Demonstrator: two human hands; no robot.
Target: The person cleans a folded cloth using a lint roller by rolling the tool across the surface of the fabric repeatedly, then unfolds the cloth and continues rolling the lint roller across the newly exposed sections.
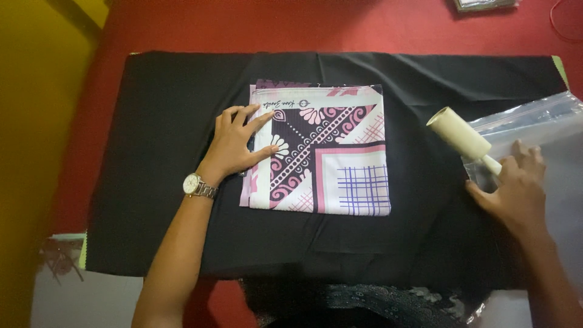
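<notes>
Nearest the viewer, two forearms are extended over a bench covered by a black cloth [170,152]. The left hand [234,144], a watch [195,185] worn at its wrist, is laid flat and open on the left edge of a folded scarf [322,152], patterned in pink, white and dark purple, apparently to keep it from shifting. The right hand [516,188] is closed in a grip around the handle of a lint roller [456,135], whose pale drum is pointed toward the scarf. A clear plastic bag [540,130] is seen beneath that hand. Farther off, red surface [364,24] is visible.
</notes>
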